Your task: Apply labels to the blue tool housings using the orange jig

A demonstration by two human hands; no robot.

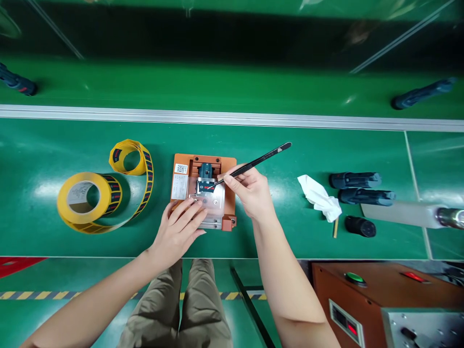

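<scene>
Black tweezers (253,164) pinched in your right hand (250,191) seat the label; left hand (179,229) lies flat, steadying the jig (203,193); press gently next.

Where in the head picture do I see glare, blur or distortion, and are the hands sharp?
Head view: overhead light leaves pale glare patches on the green table and the clear plate; the aluminium rail bows from lens distortion; the yellow label roll looks slightly smeared. The left hand and the right hand holding tweezers are fairly sharp.
</scene>
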